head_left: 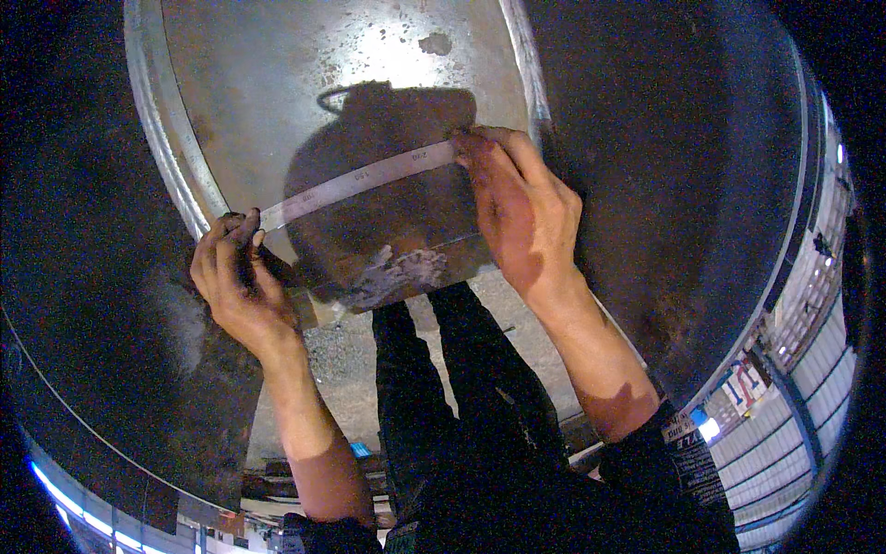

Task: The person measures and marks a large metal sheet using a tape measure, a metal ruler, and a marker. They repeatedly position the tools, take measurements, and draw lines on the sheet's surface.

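A flat, pale strip with small dark marks (360, 177) stretches slantwise between my hands, its right end higher in the picture. My left hand (242, 286) is closed, thumb and fingers pinching the strip's left end beside the bright metal rim (173, 129). On the other side, my right hand (531, 212) pinches the right end between thumb and fingertips. Behind the strip is a grey metal plate (240, 74) with dark specks, and a shadow falls over its middle. Whether the strip touches the plate, I cannot tell.
Dark curved metal walls (646, 166) rise on both sides. The plate's lower part carries a whitish smear (406, 270). Below its edge are my legs in dark trousers (406, 388) and a grey floor (341, 360). A building's ribbed wall (775, 462) shows at lower right.
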`<state>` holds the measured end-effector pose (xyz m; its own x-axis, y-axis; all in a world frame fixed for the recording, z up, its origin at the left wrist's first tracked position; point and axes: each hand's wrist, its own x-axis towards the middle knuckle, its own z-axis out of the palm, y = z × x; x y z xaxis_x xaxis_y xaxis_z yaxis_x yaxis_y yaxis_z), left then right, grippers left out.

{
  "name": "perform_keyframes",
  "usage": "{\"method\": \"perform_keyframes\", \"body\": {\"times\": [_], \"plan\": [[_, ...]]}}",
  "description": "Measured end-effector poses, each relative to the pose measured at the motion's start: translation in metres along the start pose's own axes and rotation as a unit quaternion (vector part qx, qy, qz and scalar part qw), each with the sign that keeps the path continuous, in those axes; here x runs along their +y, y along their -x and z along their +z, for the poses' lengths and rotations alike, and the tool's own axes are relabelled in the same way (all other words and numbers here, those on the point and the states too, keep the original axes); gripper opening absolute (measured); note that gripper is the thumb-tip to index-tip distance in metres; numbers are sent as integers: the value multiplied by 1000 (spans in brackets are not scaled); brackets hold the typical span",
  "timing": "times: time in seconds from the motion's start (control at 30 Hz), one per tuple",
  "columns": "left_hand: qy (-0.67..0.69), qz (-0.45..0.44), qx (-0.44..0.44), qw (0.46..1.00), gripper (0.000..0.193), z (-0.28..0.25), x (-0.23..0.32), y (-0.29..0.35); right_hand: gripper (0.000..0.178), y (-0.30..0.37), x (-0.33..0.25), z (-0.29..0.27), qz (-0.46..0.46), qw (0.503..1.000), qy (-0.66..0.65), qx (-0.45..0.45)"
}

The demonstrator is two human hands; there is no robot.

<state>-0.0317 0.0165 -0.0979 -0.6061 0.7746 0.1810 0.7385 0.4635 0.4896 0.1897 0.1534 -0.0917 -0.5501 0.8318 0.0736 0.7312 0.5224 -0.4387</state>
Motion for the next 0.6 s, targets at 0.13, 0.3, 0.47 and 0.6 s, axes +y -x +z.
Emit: {"method": "perform_keyframes", "body": {"times": [0.13, 0.3, 0.47, 0.6], "plan": [[-50, 17, -12, 999, 23, 2, 5, 4, 30, 4, 5, -7, 28, 998, 32, -36], [-32, 21, -21, 999, 26, 9, 14, 7, 29, 1, 9, -16, 23, 999, 35, -20], [-45, 33, -20, 998, 24, 8, 15, 7, 26, -3, 10, -17, 16, 999, 28, -13], [1, 51, -3, 999, 27, 11, 9, 6, 23, -7, 4, -18, 47, 999, 16, -14]]}}
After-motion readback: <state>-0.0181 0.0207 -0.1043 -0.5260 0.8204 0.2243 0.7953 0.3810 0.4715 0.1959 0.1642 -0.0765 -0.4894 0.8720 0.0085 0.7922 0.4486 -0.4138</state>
